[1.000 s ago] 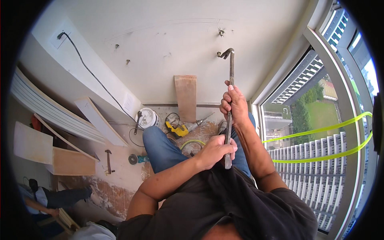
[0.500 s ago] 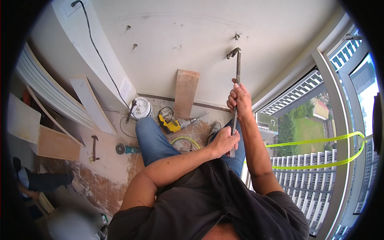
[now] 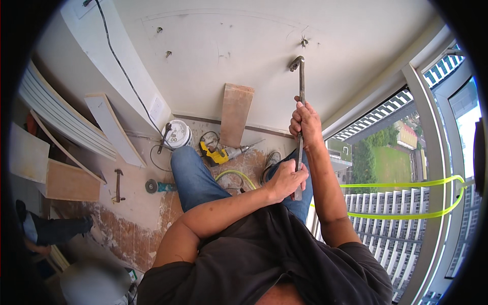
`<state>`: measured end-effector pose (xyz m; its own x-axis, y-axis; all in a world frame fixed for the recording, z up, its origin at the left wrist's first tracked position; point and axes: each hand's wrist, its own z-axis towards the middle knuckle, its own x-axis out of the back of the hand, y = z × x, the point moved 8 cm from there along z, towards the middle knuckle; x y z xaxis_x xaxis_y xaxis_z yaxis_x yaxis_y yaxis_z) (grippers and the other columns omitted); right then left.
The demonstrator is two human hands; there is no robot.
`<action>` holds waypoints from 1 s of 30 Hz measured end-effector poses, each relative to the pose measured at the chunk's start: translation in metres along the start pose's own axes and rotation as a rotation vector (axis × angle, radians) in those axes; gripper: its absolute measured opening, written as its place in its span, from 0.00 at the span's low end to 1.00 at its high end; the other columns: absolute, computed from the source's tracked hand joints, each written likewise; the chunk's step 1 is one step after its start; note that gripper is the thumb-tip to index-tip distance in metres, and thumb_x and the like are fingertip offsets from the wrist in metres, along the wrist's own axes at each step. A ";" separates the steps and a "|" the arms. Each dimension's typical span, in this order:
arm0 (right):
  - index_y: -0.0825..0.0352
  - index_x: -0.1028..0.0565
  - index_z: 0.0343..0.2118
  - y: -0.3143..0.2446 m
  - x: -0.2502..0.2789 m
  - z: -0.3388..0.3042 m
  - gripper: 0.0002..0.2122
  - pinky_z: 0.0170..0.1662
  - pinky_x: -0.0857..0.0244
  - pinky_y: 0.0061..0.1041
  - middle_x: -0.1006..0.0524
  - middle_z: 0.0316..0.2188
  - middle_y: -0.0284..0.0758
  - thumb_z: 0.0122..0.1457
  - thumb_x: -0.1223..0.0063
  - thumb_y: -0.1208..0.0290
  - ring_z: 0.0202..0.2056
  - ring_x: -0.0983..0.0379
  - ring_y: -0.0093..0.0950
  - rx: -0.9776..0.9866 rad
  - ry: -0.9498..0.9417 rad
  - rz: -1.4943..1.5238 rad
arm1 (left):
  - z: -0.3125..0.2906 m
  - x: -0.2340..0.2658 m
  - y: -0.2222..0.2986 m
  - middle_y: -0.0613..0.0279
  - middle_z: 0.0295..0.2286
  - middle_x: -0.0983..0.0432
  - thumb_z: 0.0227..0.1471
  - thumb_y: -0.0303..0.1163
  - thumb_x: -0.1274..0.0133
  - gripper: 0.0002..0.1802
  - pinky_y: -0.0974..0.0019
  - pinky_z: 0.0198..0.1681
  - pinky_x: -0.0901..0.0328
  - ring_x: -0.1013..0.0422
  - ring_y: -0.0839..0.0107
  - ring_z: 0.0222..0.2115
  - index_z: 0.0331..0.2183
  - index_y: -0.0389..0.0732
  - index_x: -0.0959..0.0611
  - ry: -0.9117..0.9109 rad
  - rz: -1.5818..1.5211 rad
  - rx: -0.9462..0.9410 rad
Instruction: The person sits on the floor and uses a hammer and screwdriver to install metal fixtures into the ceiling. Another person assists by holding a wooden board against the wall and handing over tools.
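A long metal crowbar point(image 3: 302, 84) stands nearly upright before me, its hooked end up at the pale wall. My right hand point(image 3: 306, 123) is wrapped round the middle of its shaft. Lower down, my left hand point(image 3: 288, 181) grips the shaft near its bottom end, which sticks out below the fingers. Just above the hook, a metal anchor point(image 3: 304, 42) juts from a chipped spot in the wall. I cannot tell whether the hook's tip touches the wall or a fixing there. Two more metal anchors, the upper point(image 3: 159, 29) and the lower point(image 3: 169, 54), project further left.
On the dusty floor are a yellow power drill point(image 3: 218, 154), a white bucket point(image 3: 178, 134), an angle grinder point(image 3: 160, 186) and a hammer point(image 3: 118, 185). A wooden board point(image 3: 236, 114) leans on the wall. Windows with a yellow-green strap point(image 3: 406, 185) are at right. Another person point(image 3: 61, 231) is at lower left.
The view has shifted slightly. The crowbar's hooked end sits a little differently against the wall, turned slightly, and both hands keep their grip on the shaft.
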<state>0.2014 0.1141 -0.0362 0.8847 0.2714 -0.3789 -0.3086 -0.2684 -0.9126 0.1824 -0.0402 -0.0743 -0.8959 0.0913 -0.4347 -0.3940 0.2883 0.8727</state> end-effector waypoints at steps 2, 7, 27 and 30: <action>0.66 0.34 0.59 -0.005 -0.003 0.000 0.19 0.15 0.47 0.18 0.40 0.20 0.24 0.71 0.49 0.63 0.13 0.44 0.16 -0.012 0.002 0.015 | 0.000 -0.002 0.004 0.62 0.21 0.26 0.58 0.30 0.47 0.06 0.69 0.21 0.38 0.31 0.76 0.20 0.31 0.37 0.24 -0.019 -0.042 -0.005; 0.65 0.34 0.58 -0.003 -0.002 0.007 0.17 0.16 0.47 0.18 0.40 0.20 0.24 0.72 0.49 0.63 0.14 0.44 0.16 -0.024 0.002 0.048 | 0.008 -0.001 0.002 0.61 0.20 0.26 0.58 0.29 0.47 0.07 0.68 0.22 0.36 0.31 0.75 0.20 0.31 0.37 0.25 -0.003 -0.161 -0.083; 0.56 0.36 0.37 -0.025 -0.016 0.006 0.09 0.18 0.48 0.22 0.37 0.21 0.24 0.71 0.48 0.64 0.16 0.43 0.16 -0.153 0.097 0.069 | -0.075 -0.021 0.112 0.42 0.41 0.23 0.59 0.48 0.39 0.39 0.44 0.52 0.30 0.23 0.55 0.44 0.59 0.30 0.31 0.240 0.714 -0.644; 0.55 0.36 0.36 -0.024 -0.020 0.005 0.09 0.18 0.48 0.21 0.37 0.20 0.24 0.71 0.48 0.63 0.16 0.43 0.16 -0.159 0.109 0.104 | -0.104 -0.036 0.124 0.45 0.44 0.22 0.56 0.48 0.36 0.35 0.40 0.60 0.36 0.24 0.52 0.50 0.53 0.31 0.25 0.250 1.017 -1.158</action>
<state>0.1900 0.1196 -0.0071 0.8863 0.1353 -0.4430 -0.3487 -0.4345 -0.8304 0.1445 -0.1069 0.0723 -0.8380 -0.4041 0.3666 0.5441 -0.6689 0.5065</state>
